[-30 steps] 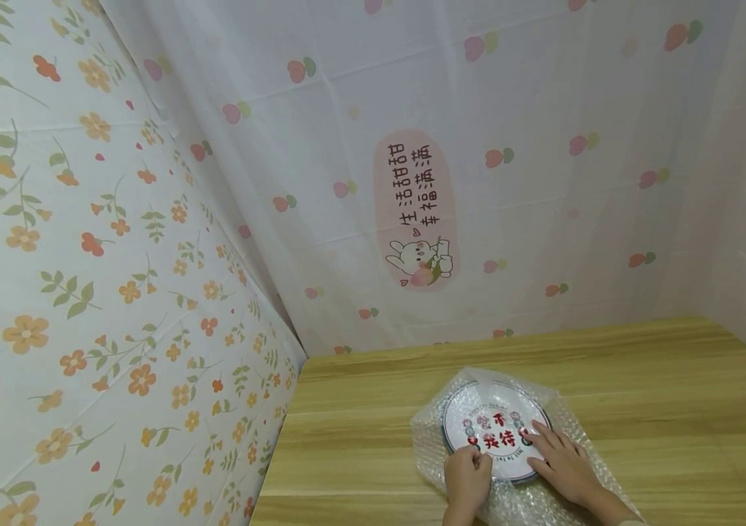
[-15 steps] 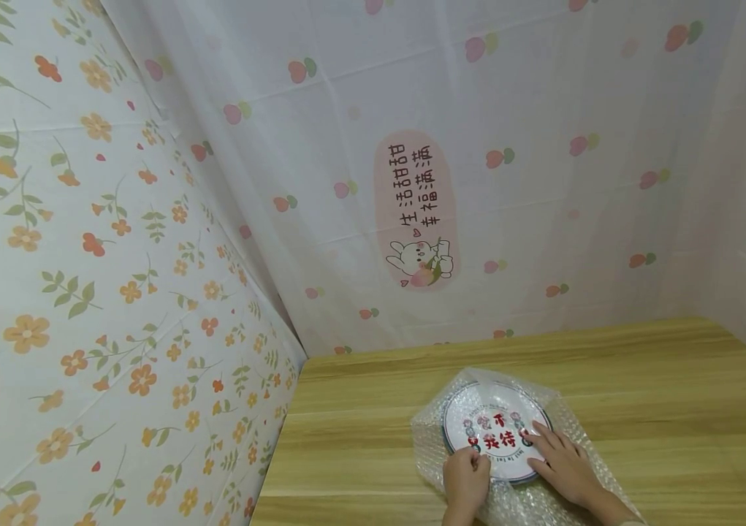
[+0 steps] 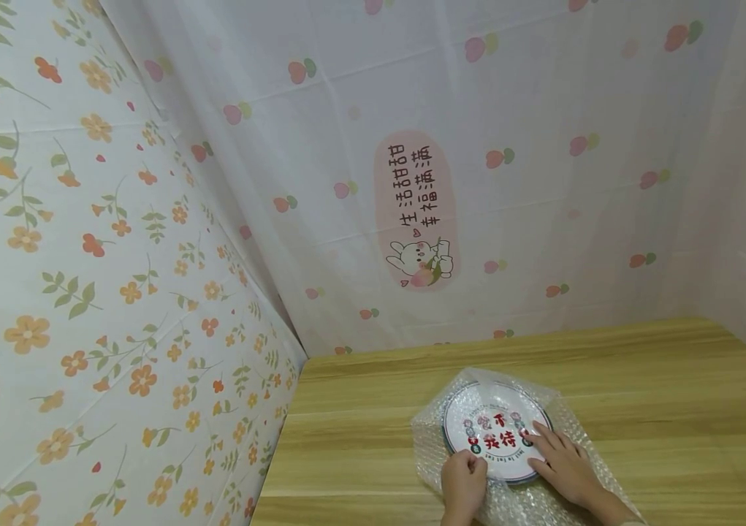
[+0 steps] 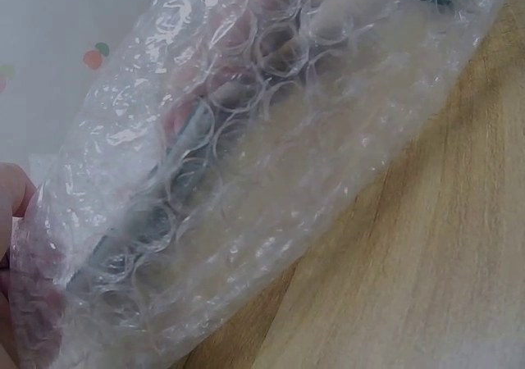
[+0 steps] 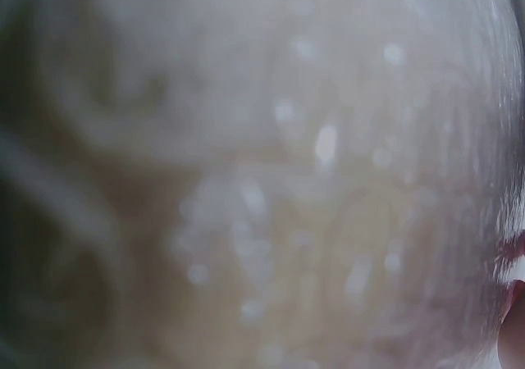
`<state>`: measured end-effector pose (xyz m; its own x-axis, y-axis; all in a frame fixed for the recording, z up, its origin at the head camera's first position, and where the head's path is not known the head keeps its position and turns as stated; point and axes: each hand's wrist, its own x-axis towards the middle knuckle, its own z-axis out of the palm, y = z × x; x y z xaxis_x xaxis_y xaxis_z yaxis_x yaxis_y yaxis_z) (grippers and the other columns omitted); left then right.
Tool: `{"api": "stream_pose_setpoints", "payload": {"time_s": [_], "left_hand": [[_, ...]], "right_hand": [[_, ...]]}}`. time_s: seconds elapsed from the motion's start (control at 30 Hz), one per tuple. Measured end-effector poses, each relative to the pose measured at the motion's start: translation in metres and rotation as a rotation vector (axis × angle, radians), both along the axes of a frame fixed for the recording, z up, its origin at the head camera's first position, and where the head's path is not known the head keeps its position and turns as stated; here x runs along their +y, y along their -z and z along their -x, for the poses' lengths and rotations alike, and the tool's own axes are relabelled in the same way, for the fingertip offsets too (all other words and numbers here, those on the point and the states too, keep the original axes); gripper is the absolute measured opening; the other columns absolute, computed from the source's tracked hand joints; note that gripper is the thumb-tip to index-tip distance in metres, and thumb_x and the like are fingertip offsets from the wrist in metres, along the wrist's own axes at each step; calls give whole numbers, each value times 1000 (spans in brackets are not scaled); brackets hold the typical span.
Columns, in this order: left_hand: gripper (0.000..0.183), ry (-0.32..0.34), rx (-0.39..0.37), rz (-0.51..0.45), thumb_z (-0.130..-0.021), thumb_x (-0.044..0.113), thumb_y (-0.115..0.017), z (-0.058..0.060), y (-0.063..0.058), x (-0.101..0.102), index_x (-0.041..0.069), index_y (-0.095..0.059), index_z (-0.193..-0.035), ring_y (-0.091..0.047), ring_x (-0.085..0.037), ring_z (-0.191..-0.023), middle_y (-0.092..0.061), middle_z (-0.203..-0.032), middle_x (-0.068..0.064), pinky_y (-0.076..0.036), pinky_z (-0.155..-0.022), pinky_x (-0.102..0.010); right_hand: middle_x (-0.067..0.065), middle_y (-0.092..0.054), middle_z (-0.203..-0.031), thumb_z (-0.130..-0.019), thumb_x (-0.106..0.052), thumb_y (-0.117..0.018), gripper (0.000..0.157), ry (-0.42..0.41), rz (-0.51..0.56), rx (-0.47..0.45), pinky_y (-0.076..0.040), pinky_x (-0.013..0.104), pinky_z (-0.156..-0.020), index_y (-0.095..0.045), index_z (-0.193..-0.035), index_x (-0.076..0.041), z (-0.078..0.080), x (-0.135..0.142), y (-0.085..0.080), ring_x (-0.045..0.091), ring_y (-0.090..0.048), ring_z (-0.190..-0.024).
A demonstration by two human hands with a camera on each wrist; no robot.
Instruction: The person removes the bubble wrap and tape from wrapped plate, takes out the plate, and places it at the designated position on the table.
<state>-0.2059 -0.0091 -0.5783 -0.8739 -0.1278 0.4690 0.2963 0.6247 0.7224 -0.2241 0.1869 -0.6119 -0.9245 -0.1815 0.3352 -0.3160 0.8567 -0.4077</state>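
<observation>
A round white plate with a dark blue rim and red characters lies on a sheet of bubble wrap. In the head view, my left hand pinches the wrap at the plate's near left edge, its fingers curled. My right hand rests with spread fingers on the plate's right edge. In the left wrist view, bubble wrap fills most of the picture, with part of the left hand at its left edge. The right wrist view is mostly blurred wrap. Whatever lies under the plate is hidden.
The wood-grain table spreads around the wrap. A white curtain with heart prints hangs behind it, and a flower-patterned cloth closes off the left side.
My left hand has drawn slightly towards the near left, pulling the wrap along. More of the small lettering near the plate's near edge now shows. The right hand has hardly moved.
</observation>
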Motion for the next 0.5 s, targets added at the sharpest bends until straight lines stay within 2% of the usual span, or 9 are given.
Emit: {"api": "stream_pose_setpoints", "payload": {"time_s": [0.5], "left_hand": [[26, -2, -53, -14, -65, 8, -60, 0, 0, -3, 15, -42, -48, -27, -2, -45, -26, -50, 15, -22, -42, -18]], "right_hand": [[15, -41, -131, -84, -36, -56, 43, 2, -1, -17, -30, 63, -81, -57, -118, -11, -1, -1, -1, 42, -37, -112]]}}
